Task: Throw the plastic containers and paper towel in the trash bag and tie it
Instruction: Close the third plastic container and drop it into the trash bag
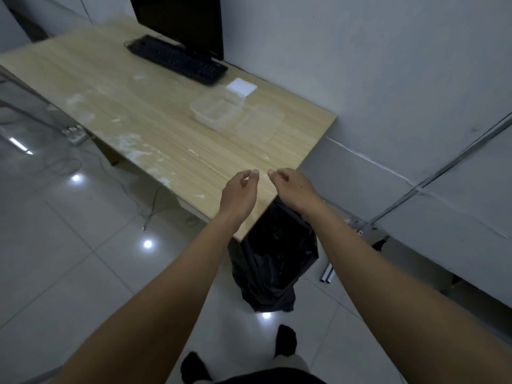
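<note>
Two empty hands, left (239, 189) and right (291, 187), loosely curled over the table (110, 87); no legible writing anywhere

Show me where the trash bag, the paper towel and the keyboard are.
trash bag (273, 261): head view, crumpled black side.
paper towel (241, 86): head view, middle of white sheet.
keyboard (177, 59): head view, key area.

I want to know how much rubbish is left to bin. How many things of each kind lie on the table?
Clear plastic containers: 2, one deeper tub and one flat piece beside it
White paper towel: 1
Keyboard: 1
Monitor: 1
Total: 5, of which 3 are rubbish for the black trash bag on the floor.
</note>
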